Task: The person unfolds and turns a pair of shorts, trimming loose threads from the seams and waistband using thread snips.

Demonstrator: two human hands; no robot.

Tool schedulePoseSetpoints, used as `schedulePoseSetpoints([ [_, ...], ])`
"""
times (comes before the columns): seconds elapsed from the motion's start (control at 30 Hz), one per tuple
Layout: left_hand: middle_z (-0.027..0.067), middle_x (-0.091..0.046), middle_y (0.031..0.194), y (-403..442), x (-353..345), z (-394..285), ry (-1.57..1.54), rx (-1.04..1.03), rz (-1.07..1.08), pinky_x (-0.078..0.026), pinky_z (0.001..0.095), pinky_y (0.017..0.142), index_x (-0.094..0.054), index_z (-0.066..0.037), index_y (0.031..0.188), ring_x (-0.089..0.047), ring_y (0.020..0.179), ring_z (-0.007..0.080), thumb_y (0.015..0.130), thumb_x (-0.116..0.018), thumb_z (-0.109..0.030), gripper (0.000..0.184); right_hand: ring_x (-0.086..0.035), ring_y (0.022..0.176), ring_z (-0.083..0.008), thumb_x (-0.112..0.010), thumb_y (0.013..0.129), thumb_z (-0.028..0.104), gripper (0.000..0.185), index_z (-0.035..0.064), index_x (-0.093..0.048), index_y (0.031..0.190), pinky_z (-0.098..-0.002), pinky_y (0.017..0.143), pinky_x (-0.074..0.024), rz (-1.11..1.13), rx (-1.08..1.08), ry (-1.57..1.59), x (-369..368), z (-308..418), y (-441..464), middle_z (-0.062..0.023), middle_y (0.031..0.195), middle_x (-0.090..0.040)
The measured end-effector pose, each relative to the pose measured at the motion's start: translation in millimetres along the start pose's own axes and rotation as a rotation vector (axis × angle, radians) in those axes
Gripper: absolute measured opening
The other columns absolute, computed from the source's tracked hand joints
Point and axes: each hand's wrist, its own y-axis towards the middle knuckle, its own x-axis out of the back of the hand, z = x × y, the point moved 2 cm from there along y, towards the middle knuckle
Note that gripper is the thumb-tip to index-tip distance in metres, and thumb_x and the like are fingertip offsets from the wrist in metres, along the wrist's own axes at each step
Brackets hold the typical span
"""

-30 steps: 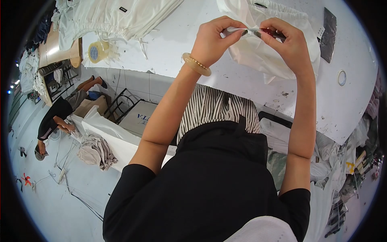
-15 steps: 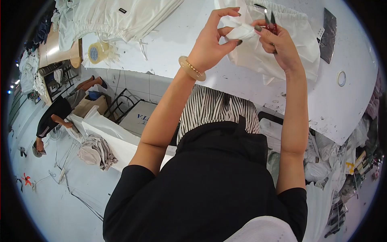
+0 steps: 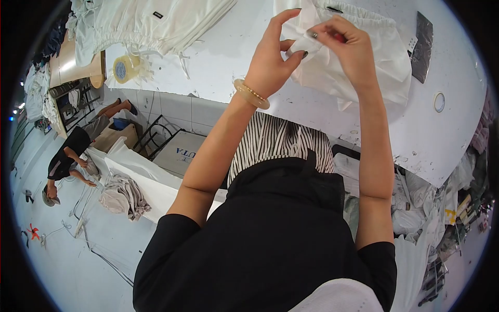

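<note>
A white gathered garment (image 3: 364,67) lies on the white table (image 3: 431,130), with part of it raised at my hands. My left hand (image 3: 273,57), a bangle at its wrist, pinches a fold of the white cloth between thumb and a finger, its index finger stretched above. Close on its right, my right hand (image 3: 345,44) has its fingertips closed on the same cloth. Something red, part of the small snips (image 3: 339,38), shows within the right hand; the blades are hidden.
More white garments (image 3: 150,26) lie at the upper left, beside a tape roll (image 3: 123,70). A dark flat packet (image 3: 422,47) and a small tape ring (image 3: 440,102) are at the right. A co-worker (image 3: 70,151) bends over at the far left.
From a pinch on something small, my hands parted and took up the white cloth. The snips, upright half a second ago, have swung down into my right hand. The co-worker's arms have moved.
</note>
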Motion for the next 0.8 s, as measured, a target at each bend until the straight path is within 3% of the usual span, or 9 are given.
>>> schedulePoseSetpoints([
  [0.13,0.0076,-0.042,0.133,-1,3,-2,-0.005,0.01,-0.021,-0.049,0.0287,0.072,-0.033,-0.008,0.133,-0.065,0.088,0.0234,0.075,-0.06,0.004,0.065,-0.037,0.062,-0.0056,-0.066,0.079,0.005,0.013,0.002,-0.066,0.091,-0.0185,0.058,-0.0321,-0.17,-0.185,0.328,3,3,2,0.005,0.074,-0.052],
  [0.2,0.0094,-0.043,0.132,-3,5,-12,-0.033,0.053,-0.025,-0.049,0.0283,0.073,-0.032,-0.008,0.134,-0.065,0.09,0.0231,0.076,-0.058,0.003,0.065,-0.045,0.065,-0.0063,-0.065,0.081,0.01,0.012,0.002,-0.066,0.089,-0.0219,0.061,-0.0374,-0.066,0.009,0.013,-1,9,1,0.0035,0.073,-0.055],
  [0.27,0.0089,-0.053,0.116,5,4,-22,-0.049,0.054,-0.107,-0.049,0.0289,0.078,-0.042,-0.004,0.115,-0.059,0.098,0.0212,0.076,-0.06,0.007,0.045,-0.048,0.067,-0.0063,-0.065,0.082,0.013,0.013,0.0022,-0.067,0.089,-0.0238,0.063,-0.04,-0.033,0.081,-0.171,-6,9,-2,0.0027,0.074,-0.057],
  [0.37,0.009,-0.06,0.106,17,-29,-36,0.216,0.059,-0.504,-0.048,0.0279,0.079,-0.041,-0.004,0.113,-0.056,0.102,0.0193,0.076,-0.062,0.008,0.044,-0.043,0.065,-0.0048,-0.065,0.082,0.015,0.015,0.0038,-0.068,0.092,-0.0226,0.06,-0.0358,-0.106,-0.029,-0.104,-5,2,1,0.0041,0.075,-0.053],
  [0.43,0.0114,-0.054,0.116,14,-24,-26,-0.016,0.178,-0.497,-0.049,0.0294,0.081,-0.034,-0.006,0.123,-0.056,0.104,0.0194,0.076,-0.058,0.009,0.055,-0.032,0.059,-0.003,-0.064,0.083,0.016,0.016,0.0067,-0.068,0.095,-0.019,0.051,-0.0276,-0.17,-0.172,0.141,4,-9,7,0.007,0.069,-0.044],
  [0.5,0.0161,-0.038,0.136,2,17,7,-0.749,0.384,-0.085,-0.05,0.0337,0.086,-0.026,-0.008,0.139,-0.055,0.108,0.0208,0.077,-0.049,0.011,0.069,-0.043,0.066,-0.0049,-0.066,0.082,0.019,0.018,0.0043,-0.068,0.093,-0.0215,0.061,-0.0353,-0.02,-0.206,0.169,1,-8,5,0.005,0.073,-0.054],
  [0.53,0.0178,-0.037,0.137,2,24,14,-0.813,0.383,-0.056,-0.05,0.0338,0.086,-0.024,-0.008,0.139,-0.056,0.106,0.0212,0.077,-0.047,0.01,0.069,-0.049,0.069,-0.0059,-0.067,0.081,0.02,0.02,0.0031,-0.068,0.091,-0.0228,0.066,-0.0392,0.055,-0.222,0.181,0,-8,5,0.004,0.075,-0.058],
  [0.63,0.0217,-0.036,0.137,1,32,22,-0.955,0.39,0.011,-0.051,0.034,0.085,-0.021,-0.008,0.141,-0.058,0.101,0.0219,0.078,-0.042,0.008,0.068,-0.049,0.071,-0.0043,-0.067,0.082,0.021,0.02,0.0033,-0.068,0.092,-0.0208,0.064,-0.0387,0.129,-0.061,0.067,-12,-20,3,0.0034,0.074,-0.059],
  [0.8,0.023,-0.037,0.136,-3,31,23,-0.97,0.446,0.022,-0.051,0.0327,0.083,-0.023,-0.005,0.14,-0.059,0.1,0.0198,0.08,-0.041,0.004,0.064,-0.05,0.067,-0.0045,-0.068,0.08,0.016,0.02,0.0033,-0.068,0.095,-0.0196,0.06,-0.0406,0.03,-0.291,0.121,0,-18,9,0.0016,0.076,-0.059],
])
